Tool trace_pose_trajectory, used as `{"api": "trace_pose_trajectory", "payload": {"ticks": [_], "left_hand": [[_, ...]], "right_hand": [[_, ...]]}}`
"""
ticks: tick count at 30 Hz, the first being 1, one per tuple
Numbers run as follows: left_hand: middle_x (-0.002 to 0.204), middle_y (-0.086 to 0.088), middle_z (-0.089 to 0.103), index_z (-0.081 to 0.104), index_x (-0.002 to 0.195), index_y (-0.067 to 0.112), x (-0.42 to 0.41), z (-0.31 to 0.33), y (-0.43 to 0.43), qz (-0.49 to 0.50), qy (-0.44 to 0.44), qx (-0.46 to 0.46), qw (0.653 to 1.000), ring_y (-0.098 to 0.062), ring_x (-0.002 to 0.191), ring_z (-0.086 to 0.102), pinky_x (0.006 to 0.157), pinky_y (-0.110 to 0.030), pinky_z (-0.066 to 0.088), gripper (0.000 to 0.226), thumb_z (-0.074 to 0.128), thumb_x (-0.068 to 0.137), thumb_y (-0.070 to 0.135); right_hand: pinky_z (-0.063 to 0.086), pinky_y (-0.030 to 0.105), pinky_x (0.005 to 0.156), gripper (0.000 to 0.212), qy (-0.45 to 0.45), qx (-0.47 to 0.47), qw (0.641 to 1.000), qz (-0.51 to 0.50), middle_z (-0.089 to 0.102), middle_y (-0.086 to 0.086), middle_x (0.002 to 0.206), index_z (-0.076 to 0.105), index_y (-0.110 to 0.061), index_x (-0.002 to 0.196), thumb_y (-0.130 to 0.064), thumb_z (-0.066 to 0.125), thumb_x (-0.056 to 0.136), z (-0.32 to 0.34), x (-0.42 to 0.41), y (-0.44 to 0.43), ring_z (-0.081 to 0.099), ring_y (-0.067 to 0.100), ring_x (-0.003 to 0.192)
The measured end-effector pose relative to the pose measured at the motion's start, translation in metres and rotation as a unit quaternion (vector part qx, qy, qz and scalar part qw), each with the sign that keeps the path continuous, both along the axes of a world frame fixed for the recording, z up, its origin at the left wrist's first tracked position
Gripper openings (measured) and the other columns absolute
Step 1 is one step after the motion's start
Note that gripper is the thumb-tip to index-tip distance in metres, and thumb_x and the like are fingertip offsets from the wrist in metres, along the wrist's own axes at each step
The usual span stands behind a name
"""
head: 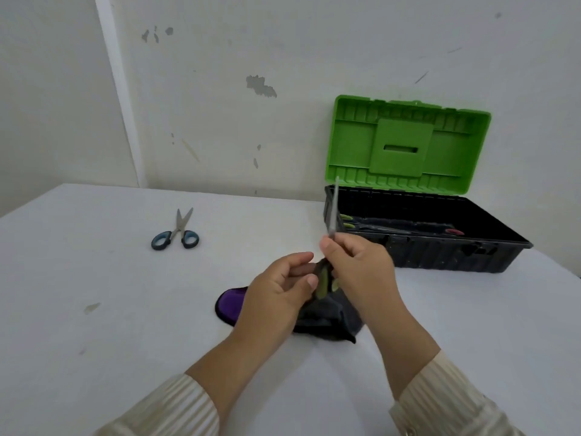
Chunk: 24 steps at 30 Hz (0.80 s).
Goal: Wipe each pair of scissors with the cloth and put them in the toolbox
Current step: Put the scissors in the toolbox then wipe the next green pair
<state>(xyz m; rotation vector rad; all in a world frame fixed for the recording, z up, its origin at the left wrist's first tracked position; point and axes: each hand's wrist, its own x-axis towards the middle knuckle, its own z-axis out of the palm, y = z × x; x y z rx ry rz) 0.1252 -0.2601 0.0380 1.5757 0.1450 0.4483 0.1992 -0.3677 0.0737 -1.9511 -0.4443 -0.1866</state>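
Observation:
My right hand (355, 262) pinches a pair of green-handled scissors (332, 212) by the blades, which point up. Their green handles sit low between my hands. My left hand (276, 291) holds a dark grey cloth (323, 316) around those handles, and the cloth hangs down to the table. A second pair of scissors (176, 234), blue-handled with its blades slightly apart, lies on the table to the far left. The toolbox (440, 256) is black with an upright green lid (405, 143), and it stands open at the right. Scissors lie inside it.
A purple pad with a black rim (228, 305) lies on the white table (94, 294) under my left hand. The wall runs close behind the toolbox. The table's left edge slants away at the far left.

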Motion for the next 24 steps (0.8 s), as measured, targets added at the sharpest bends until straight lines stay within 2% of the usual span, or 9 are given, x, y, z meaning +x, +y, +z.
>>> {"api": "trace_pose_trajectory", "payload": {"ticks": [3,7,10,12,15,18,20,22,24], "left_hand": [[0.117,0.005,0.065,0.055,0.122,0.027,0.021,-0.001,-0.033,-0.006,0.026,0.067,0.997,-0.007,0.103,0.062,0.094,-0.029,0.05,0.033,0.057,0.091,0.015],[0.142,0.005,0.046,0.037,0.143,0.021,0.059,-0.001,-0.087,-0.081,0.1,0.194,0.973,-0.01,0.126,0.048,0.098,-0.02,0.037,0.049,0.05,0.095,0.023],[0.153,0.003,0.03,0.03,0.147,0.02,0.083,-0.008,-0.121,-0.148,0.165,0.311,0.924,-0.016,0.137,0.036,0.11,-0.027,0.03,0.052,0.046,0.097,0.026],[0.156,-0.003,0.025,0.029,0.146,0.013,0.096,-0.014,-0.134,-0.173,0.199,0.421,0.868,-0.02,0.141,0.027,0.114,-0.029,0.022,0.052,0.041,0.098,0.029],[0.154,-0.008,0.026,0.031,0.144,0.009,0.115,-0.026,-0.143,-0.126,0.178,0.543,0.811,-0.025,0.141,0.021,0.117,-0.036,0.014,0.053,0.034,0.098,0.036],[0.154,-0.006,0.027,0.032,0.144,0.012,0.131,-0.039,-0.147,-0.068,0.156,0.561,0.81,-0.023,0.143,0.019,0.119,-0.041,0.011,0.054,0.03,0.097,0.04],[0.155,-0.005,0.025,0.029,0.145,0.013,0.135,-0.044,-0.148,-0.056,0.164,0.551,0.816,-0.022,0.144,0.017,0.12,-0.041,0.007,0.055,0.029,0.098,0.04],[0.155,-0.005,0.025,0.029,0.145,0.013,0.138,-0.044,-0.148,-0.038,0.164,0.547,0.82,-0.021,0.144,0.017,0.12,-0.039,0.006,0.055,0.03,0.098,0.04],[0.155,-0.004,0.027,0.03,0.145,0.012,0.14,-0.045,-0.148,-0.022,0.159,0.547,0.822,-0.021,0.144,0.018,0.119,-0.037,0.007,0.055,0.03,0.098,0.04]], "right_hand": [[0.046,0.032,0.07,0.016,-0.023,-0.049,0.996,-0.066,0.066,0.002,0.069,0.07,-0.014,0.086,-0.026,0.059,0.085,0.008,0.015,-0.04,0.06,0.021,0.071],[0.044,0.033,0.063,0.018,0.002,-0.099,0.988,-0.116,0.066,0.009,0.068,0.068,-0.012,0.084,-0.024,0.055,0.087,0.005,0.031,-0.094,0.056,0.022,0.064],[0.046,0.032,0.066,0.016,0.013,-0.111,0.984,-0.137,0.067,0.006,0.071,0.069,-0.014,0.089,-0.022,0.056,0.087,0.005,0.045,-0.129,0.059,0.022,0.067],[0.047,0.034,0.073,0.016,-0.01,-0.132,0.98,-0.15,0.068,0.007,0.077,0.07,-0.014,0.094,-0.021,0.057,0.087,0.014,0.058,-0.145,0.062,0.024,0.074],[0.045,0.034,0.078,0.02,-0.098,-0.185,0.966,-0.149,0.069,0.013,0.086,0.068,-0.012,0.101,-0.021,0.057,0.088,0.039,0.088,-0.163,0.062,0.029,0.085],[0.041,0.027,0.063,0.023,-0.172,-0.292,0.933,-0.123,0.064,0.01,0.084,0.065,-0.015,0.108,-0.024,0.051,0.092,0.063,0.133,-0.168,0.058,0.026,0.076],[0.043,0.027,0.062,0.025,-0.175,-0.415,0.887,-0.099,0.063,0.009,0.087,0.062,-0.019,0.113,-0.025,0.049,0.093,0.067,0.172,-0.169,0.058,0.025,0.074],[0.046,0.028,0.069,0.028,-0.139,-0.516,0.843,-0.068,0.066,0.009,0.097,0.062,-0.022,0.117,-0.025,0.051,0.092,0.059,0.209,-0.17,0.059,0.025,0.082],[0.048,0.029,0.072,0.026,-0.07,-0.543,0.836,-0.034,0.067,0.008,0.094,0.066,-0.018,0.112,-0.017,0.058,0.087,0.047,0.235,-0.17,0.058,0.022,0.078]]}}
